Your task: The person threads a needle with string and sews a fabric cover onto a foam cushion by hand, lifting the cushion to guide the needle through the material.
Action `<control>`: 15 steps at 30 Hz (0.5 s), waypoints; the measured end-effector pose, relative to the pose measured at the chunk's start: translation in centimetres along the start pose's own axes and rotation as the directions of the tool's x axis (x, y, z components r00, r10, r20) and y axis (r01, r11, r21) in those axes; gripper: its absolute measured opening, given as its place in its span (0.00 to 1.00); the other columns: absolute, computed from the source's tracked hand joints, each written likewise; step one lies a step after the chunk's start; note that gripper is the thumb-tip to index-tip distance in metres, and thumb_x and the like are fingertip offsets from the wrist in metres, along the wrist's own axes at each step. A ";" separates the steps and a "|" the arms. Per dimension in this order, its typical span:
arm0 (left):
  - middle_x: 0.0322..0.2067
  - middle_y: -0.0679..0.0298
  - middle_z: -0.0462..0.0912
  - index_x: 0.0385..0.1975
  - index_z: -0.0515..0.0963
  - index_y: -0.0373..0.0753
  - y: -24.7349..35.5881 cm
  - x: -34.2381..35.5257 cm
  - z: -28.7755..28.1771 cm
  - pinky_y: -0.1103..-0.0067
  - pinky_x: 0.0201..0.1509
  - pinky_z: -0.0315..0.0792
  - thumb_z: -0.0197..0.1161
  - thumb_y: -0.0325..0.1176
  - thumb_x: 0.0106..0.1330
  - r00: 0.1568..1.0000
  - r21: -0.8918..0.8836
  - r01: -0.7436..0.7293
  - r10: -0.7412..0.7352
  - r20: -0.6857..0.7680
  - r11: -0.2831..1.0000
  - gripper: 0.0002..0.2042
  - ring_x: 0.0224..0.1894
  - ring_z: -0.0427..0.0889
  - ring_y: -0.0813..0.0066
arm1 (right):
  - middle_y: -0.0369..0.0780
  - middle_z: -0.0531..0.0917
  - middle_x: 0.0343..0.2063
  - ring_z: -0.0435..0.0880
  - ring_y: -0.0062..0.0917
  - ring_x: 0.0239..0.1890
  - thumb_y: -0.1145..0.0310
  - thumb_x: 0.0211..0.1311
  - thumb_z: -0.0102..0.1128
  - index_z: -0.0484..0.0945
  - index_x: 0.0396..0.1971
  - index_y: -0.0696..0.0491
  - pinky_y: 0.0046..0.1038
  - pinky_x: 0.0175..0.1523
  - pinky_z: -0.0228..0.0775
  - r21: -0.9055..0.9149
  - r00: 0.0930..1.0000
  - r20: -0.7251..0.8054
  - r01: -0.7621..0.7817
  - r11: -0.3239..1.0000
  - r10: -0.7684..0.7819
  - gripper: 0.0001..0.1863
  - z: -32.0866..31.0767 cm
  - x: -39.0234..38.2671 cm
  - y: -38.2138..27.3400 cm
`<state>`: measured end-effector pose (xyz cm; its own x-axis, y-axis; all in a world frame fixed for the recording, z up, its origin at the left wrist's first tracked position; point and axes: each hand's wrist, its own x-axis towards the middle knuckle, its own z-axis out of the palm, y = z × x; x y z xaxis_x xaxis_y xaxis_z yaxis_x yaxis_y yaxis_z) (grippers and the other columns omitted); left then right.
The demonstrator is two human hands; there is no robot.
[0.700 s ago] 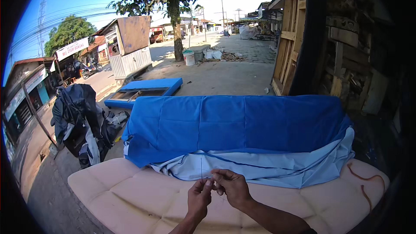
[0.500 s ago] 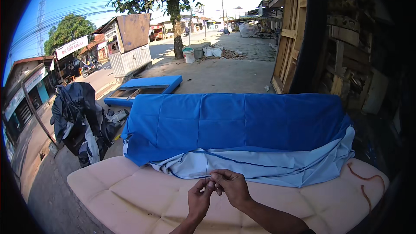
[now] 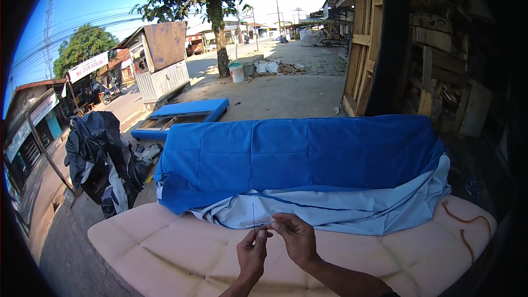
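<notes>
My left hand pinches a long thin needle, which points upward from the fingertips. Close beside it, my right hand is closed in a pinch, with a fine thread trailing from its fingers. Both hands are over a pale pink tufted foam cushion. Just beyond them a blue fabric cover drapes over a long block-like form, its light blue underside folded out along the near edge. Whether the thread passes through the needle's eye is too small to tell.
An orange-brown cord lies on the cushion's right end. Dark crumpled sheeting is heaped at the left, near a blue-edged frame. Wooden framing stands at the right. Farther off are a tree and a white bucket.
My hands have parted slightly, the left moving a little left with the needle and the right a little right. The thread shows more between them. The view has shifted slightly.
</notes>
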<state>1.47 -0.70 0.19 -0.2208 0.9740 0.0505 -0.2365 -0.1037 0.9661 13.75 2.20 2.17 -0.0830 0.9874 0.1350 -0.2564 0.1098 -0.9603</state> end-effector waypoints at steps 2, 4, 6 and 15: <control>0.25 0.72 0.78 0.50 0.81 0.31 0.7 0.5 -1.1 0.86 0.18 0.52 0.62 0.37 0.73 0.991 -0.219 0.135 -0.125 0.056 0.966 0.16 0.16 0.59 0.91 | 0.42 0.88 0.38 0.85 0.21 0.45 0.71 0.69 0.62 0.70 0.56 0.61 0.25 0.52 0.74 -0.124 0.998 0.041 0.041 0.991 -0.036 0.19 0.0 -0.3 -0.3; 0.23 0.73 0.75 0.50 0.79 0.28 1.0 0.7 -1.8 0.86 0.19 0.52 0.62 0.37 0.73 0.986 -0.259 0.161 -0.142 0.090 0.952 0.16 0.16 0.58 0.90 | 0.42 0.88 0.37 0.86 0.23 0.43 0.69 0.69 0.62 0.69 0.56 0.59 0.25 0.50 0.75 -0.199 0.993 0.070 0.112 0.974 -0.100 0.20 0.2 -0.6 -0.4; 0.22 0.73 0.74 0.47 0.80 0.29 1.0 0.9 -2.2 0.85 0.18 0.52 0.63 0.35 0.72 0.975 -0.189 0.205 -0.183 0.124 0.960 0.14 0.15 0.58 0.89 | 0.43 0.89 0.37 0.87 0.24 0.41 0.67 0.69 0.62 0.68 0.57 0.58 0.26 0.48 0.76 -0.294 0.982 0.101 0.184 0.938 -0.161 0.21 0.3 -0.9 -0.5; 0.21 0.72 0.76 0.43 0.82 0.31 1.0 1.4 -3.6 0.85 0.18 0.52 0.67 0.32 0.68 0.949 -0.285 0.315 -0.300 0.098 0.905 0.11 0.15 0.58 0.89 | 0.42 0.89 0.34 0.89 0.29 0.40 0.68 0.66 0.66 0.68 0.57 0.57 0.27 0.43 0.77 -0.543 0.960 0.238 0.257 0.800 -0.147 0.24 0.3 -1.2 -0.1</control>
<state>-2.44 -0.11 0.28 -0.0457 0.9752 -0.2166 -0.5535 0.1558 0.8181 13.57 0.92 2.21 -0.2714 0.9047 0.3285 0.2961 0.4032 -0.8659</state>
